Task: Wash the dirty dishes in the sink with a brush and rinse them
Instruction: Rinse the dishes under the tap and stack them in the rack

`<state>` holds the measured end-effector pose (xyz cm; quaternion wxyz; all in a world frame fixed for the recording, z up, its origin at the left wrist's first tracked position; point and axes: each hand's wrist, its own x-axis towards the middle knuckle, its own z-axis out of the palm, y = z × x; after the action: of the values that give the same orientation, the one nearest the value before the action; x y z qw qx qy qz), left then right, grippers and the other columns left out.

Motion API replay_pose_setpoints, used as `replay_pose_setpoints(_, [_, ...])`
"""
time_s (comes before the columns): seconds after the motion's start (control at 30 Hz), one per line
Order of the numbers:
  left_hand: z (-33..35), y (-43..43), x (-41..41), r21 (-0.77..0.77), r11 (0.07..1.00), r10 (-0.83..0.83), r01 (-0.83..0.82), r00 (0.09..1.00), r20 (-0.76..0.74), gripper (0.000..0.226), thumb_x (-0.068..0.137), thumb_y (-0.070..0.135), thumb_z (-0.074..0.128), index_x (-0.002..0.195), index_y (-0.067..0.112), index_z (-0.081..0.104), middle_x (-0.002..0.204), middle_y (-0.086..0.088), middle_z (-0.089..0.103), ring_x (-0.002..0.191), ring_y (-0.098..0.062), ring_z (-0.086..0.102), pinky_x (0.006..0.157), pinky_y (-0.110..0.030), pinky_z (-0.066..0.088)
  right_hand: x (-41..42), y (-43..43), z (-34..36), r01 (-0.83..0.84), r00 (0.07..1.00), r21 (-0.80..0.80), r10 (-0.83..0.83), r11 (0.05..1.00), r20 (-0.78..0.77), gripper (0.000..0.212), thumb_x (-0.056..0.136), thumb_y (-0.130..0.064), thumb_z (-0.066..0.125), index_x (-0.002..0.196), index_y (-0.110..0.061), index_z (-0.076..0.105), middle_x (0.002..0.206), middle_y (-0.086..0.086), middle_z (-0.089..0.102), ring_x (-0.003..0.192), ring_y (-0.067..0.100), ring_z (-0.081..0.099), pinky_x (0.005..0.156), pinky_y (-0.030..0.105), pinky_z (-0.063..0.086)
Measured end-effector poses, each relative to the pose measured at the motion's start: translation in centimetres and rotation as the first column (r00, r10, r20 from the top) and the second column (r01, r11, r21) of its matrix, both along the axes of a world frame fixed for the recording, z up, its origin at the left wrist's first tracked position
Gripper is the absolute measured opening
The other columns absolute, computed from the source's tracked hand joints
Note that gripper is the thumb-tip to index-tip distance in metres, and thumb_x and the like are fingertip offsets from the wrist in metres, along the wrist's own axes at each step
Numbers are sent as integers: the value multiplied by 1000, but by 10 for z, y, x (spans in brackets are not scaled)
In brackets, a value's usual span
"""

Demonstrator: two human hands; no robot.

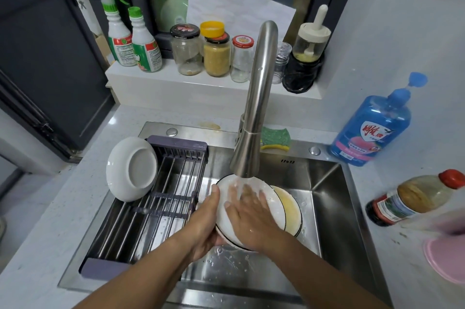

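The left hand [206, 220] grips the left rim of a white plate [275, 208], thumb over the edge, while the right hand [251, 218] lies flat on its face with fingers straight and spread under water from the faucet [254, 107]. The plate is tilted over mid-sink [327, 208], overlapping a yellow-smeared second plate [292, 210] just behind; right of both, the basin is open to its steel wall. A rack [156, 208] spans the sink's left side, with a bowl [132, 169] leaning at its far-left corner. A sponge [275, 137] sits on the back ledge and a blue bottle [372, 130] on the desk [392, 253].
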<state>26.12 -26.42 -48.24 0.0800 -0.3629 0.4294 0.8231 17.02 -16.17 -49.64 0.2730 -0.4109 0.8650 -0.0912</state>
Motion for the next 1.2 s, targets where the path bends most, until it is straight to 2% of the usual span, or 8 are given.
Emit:
replay_pose_setpoints(0.1, [6,-5,-1,-47,999,18,-15,998,68,77,94,74,24,129,17,63,113,-12,76,104,-28,74,87,-55,60,24,-2,17,-92,975,-264,141,960,172,51,108,-32,16,158,-27,20,164,-1,27,152,18,21,125,40,9])
replay_pose_setpoints(0.23, [4,-32,5,-100,993,80,-65,986,146,71,98,71,26,131,20,62,111,-10,77,99,-30,75,76,-47,63,26,48,21,-115,932,-370,229,922,280,43,104,-37,48,146,-27,53,145,-24,49,134,-8,40,113,8,21])
replay_pose_setpoints(0.43, [4,-51,-5,-51,996,84,-74,968,238,61,101,63,37,125,14,65,110,-12,77,104,-32,73,87,-54,59,-9,73,6,-193,981,-531,161,825,-106,27,90,-52,67,101,-28,72,96,-17,69,95,0,60,97,33,45])
replay_pose_setpoints(0.6, [10,-63,-2,-56,995,94,-81,952,291,40,103,39,55,124,6,63,95,-14,79,83,-31,75,63,-46,64,-15,60,21,200,973,-680,-65,705,220,33,94,-46,62,78,-19,72,87,-8,66,91,15,63,87,38,48])
replay_pose_setpoints(0.73, [18,-70,-2,-95,995,46,-17,950,309,29,102,27,54,121,7,61,88,-11,78,81,-28,74,64,-46,64,-32,44,15,572,820,-420,-496,705,285,12,87,-38,74,93,-29,68,104,-7,59,94,11,63,85,30,49])
replay_pose_setpoints(0.87, [29,-71,2,-192,980,-5,55,968,252,24,100,19,57,121,9,62,89,-11,78,75,-26,73,56,-38,62,-34,31,23,703,424,63,-489,708,762,23,102,-34,57,111,-14,63,83,3,62,54,15,51,51,25,42])
replay_pose_setpoints(1.0, [28,-70,9,-296,955,-11,27,998,55,27,99,11,62,124,20,64,112,-10,77,102,-33,74,85,-50,61,-22,22,9,712,561,-99,-478,695,676,20,105,-30,48,107,-15,62,83,2,65,67,18,55,58,28,41])
replay_pose_setpoints(1.2, [-5,-51,17,-428,890,182,-156,983,21,44,94,-2,63,132,20,55,118,-9,71,107,-31,68,92,-53,58,-16,16,31,678,719,-293,-526,673,455,17,106,-32,41,99,-24,54,89,-7,64,83,10,61,66,31,42])
